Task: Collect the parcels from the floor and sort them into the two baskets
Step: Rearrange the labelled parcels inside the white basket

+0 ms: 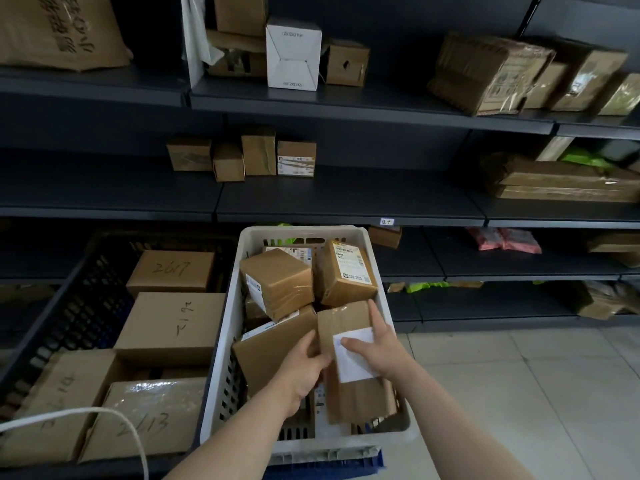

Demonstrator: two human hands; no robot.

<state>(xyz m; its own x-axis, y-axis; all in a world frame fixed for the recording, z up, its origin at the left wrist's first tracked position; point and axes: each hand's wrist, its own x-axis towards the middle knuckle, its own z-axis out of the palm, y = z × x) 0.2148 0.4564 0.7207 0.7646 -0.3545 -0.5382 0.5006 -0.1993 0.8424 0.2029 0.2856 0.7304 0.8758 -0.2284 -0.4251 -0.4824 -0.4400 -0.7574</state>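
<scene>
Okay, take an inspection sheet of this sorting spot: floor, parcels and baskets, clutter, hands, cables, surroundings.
Surface: pale tiled floor, seen right of the baskets.
Job's things: white basket holds small brown parcels; black basket on its left holds larger boxes with handwritten numbers; labelled parcel held over the white basket.
Clutter: blue crate edge under the white basket's near end.
Grippers: left hand grips the parcel's left edge; right hand holds its right side, thumb on the label.
Cables: white cord arcs across the black basket's near corner.
Surroundings: dark shelves carrying cardboard boxes.
</scene>
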